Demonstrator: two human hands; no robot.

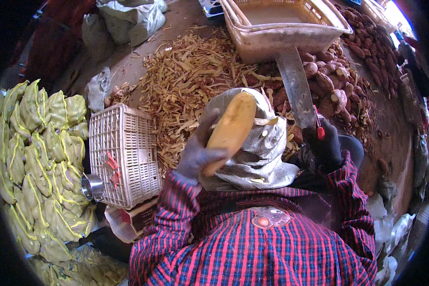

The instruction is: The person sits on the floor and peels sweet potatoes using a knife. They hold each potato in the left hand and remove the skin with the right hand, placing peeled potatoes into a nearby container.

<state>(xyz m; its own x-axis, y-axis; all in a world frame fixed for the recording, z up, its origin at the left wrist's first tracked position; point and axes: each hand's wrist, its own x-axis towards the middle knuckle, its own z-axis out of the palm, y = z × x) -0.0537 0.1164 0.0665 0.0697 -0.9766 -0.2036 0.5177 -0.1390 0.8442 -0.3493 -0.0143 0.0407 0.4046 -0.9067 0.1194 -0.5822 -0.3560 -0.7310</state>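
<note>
In my gloved left hand [196,152] is a long peeled tuber [235,121], yellow-orange and smooth, tilted over my lap. The hand is slightly blurred. My right hand [323,144], in a dark glove, grips a wide-bladed knife [296,85] whose blade points away from me. A small red-handled tool [320,125], perhaps a peeler, shows at the same hand; its grip is partly hidden. White woven sacking [262,157] covers my lap, with a strip of peel [266,121] and small scraps on it.
Beyond my lap lies a heap of peelings [189,71]. Unpeeled tubers [323,80] lie right of it, below a large plastic tub [271,41]. A white plastic crate [128,153] with red peelers [112,161] hooked on it stands left, beside stacked filled mesh bags [39,153].
</note>
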